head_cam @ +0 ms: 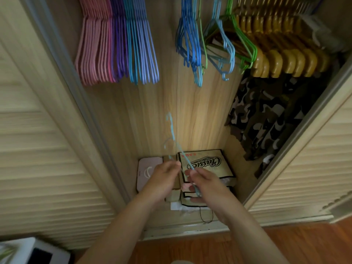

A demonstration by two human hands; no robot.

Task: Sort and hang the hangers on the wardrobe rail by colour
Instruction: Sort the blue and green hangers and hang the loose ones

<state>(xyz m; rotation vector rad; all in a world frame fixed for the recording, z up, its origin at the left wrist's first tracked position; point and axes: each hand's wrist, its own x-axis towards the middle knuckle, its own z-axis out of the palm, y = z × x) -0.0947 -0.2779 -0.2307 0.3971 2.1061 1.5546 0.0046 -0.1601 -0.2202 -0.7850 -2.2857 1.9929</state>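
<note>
Two louvred doors [43,149] flank the open wardrobe [190,115], one on each side of the hands. Above the grip, hangers crowd the top in colour groups too tightly packed to count: pink hangers [93,54] far up and left, then purple hangers [119,48], then light blue hangers [142,52]; up and right, a tangled blue bunch [190,46] with at least two green hangers [245,46] caught in it, then a row of yellow hangers [285,60]. One camouflage garment [266,121] hangs up and right of the hands.

Just behind the grip lies one tan bag [207,164] printed "Classic" in script, with small red lettering too blurred to read, and one pink box [146,168] to its left.

Both forearms reach forward, the hands close together. The right hand [207,185] pinches a pale blue hanger [179,149], blurred by motion, its hook pointing up and away from the fingers. The left hand [163,180] has its fingers curled at the same wire; whether there are one or two hangers here I cannot tell.
</note>
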